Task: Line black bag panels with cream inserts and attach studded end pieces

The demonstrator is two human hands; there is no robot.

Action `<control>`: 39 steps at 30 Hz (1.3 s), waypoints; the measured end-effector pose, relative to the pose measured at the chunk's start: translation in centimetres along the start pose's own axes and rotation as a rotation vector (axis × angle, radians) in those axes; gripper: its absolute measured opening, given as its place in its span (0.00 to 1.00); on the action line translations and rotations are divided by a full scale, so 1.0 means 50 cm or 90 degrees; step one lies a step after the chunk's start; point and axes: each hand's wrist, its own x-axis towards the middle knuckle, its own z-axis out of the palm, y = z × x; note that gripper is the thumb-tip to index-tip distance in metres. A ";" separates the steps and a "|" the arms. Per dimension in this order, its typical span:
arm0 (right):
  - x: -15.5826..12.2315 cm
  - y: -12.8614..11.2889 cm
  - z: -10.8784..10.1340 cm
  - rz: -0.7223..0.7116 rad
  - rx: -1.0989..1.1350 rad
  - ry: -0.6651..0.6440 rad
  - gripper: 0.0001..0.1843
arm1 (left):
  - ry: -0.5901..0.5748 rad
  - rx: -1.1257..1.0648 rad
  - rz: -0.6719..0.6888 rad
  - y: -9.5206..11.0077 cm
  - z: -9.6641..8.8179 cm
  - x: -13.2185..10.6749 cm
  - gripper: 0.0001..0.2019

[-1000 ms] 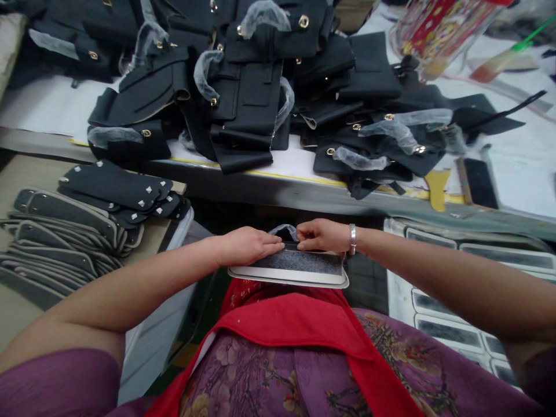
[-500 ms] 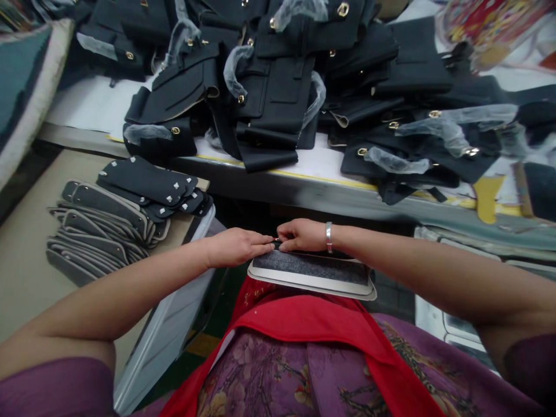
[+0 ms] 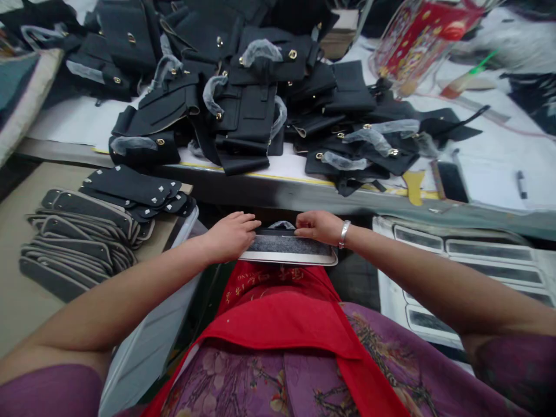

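Note:
In front of my apron lies a black bag piece (image 3: 289, 246) with a grey felt-like panel and a white rim. Behind its upper edge shows a handle (image 3: 281, 225) wrapped in clear plastic. My left hand (image 3: 234, 234) rests at the piece's left end, its fingers stretched out and slightly apart. At the upper right edge, my right hand (image 3: 319, 227), with a silver bracelet on the wrist, has its fingers curled into a pinch. What the pinch holds, if anything, is hidden.
Black bags (image 3: 247, 104) with plastic-wrapped handles are heaped on the white-covered bench ahead. To my left, dark rounded panels (image 3: 82, 231) are stacked on a board. White-rimmed panels (image 3: 490, 252) lie to the right. A phone-like dark object (image 3: 450, 180) sits near the bench edge.
My hands were together at the middle of the upper edge; now they are apart, one toward each end. The wrapped handle has come into sight between them. The view has shifted right.

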 end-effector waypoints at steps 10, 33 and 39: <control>-0.211 0.002 0.177 -0.073 -0.126 0.402 0.07 | 0.247 -0.062 -0.062 0.190 0.106 0.050 0.12; -0.182 -0.028 0.197 0.495 0.666 0.212 0.21 | -0.006 -0.106 -0.318 0.198 0.030 0.114 0.06; -0.159 -0.078 0.164 0.566 1.020 0.105 0.16 | -0.015 -0.148 -0.294 0.180 0.029 0.118 0.05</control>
